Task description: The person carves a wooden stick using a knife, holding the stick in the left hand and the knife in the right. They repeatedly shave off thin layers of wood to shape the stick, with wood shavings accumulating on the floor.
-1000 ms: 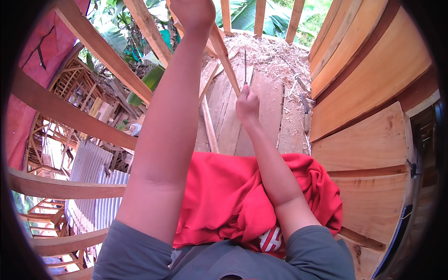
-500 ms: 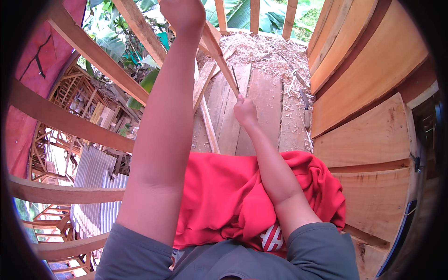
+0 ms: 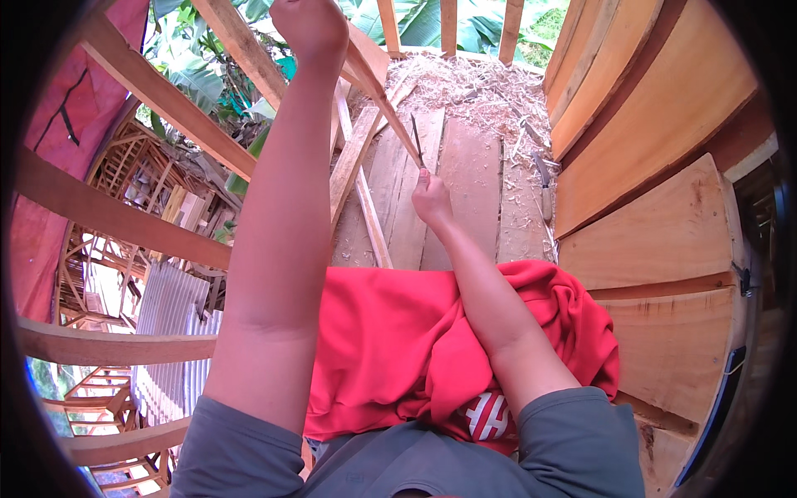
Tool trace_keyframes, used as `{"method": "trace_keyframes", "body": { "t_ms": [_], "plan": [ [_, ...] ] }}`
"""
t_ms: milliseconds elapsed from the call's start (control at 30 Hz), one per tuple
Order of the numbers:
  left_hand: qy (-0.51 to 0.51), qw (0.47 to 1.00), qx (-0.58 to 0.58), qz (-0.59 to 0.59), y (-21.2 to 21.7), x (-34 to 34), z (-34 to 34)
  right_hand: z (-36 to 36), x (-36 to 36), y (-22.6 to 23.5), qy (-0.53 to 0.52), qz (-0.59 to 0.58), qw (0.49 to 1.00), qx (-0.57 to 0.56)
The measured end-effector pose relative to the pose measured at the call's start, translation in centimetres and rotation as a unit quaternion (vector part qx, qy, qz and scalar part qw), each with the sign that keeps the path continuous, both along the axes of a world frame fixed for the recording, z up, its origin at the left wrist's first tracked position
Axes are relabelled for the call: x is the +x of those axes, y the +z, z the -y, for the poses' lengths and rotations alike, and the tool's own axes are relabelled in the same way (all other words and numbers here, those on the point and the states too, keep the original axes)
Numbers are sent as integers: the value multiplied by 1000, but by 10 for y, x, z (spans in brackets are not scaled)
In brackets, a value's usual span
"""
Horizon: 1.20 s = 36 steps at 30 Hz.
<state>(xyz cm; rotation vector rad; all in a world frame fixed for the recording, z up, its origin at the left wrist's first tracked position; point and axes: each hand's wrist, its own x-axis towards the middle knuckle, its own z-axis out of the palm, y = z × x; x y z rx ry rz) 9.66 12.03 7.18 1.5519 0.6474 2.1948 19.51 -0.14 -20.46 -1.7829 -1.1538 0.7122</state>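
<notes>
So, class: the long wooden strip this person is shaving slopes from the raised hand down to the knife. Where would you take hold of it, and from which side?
Grip the wooden strip at its raised upper end, as the left hand does, coming from the left. The strip is long and thin, and its lower end meets the blade held by the right hand, so fingers belong far up, away from the edge.
</notes>
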Motion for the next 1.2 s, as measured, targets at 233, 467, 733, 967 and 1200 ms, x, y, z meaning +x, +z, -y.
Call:
{"method": "trace_keyframes", "body": {
  "t_ms": [233,467,733,967,1200],
  "plan": [
    [35,998,-59,1,1,6,25,20,-12,23,11,6,1000,21],
    [72,997,-23,-18,0,0,19,24,-10,62,1,-62,995,72],
    [28,998,-62,4,1,13,24,12,-6,46,-18,-41,999,13],
    [80,996,6,-39,1,12,6,13,-7,35,-2,-12,1000,-12],
    [66,996,-55,-18,2,21,8,-2,0,-36,-42,-23,998,-33]
  ]
}}
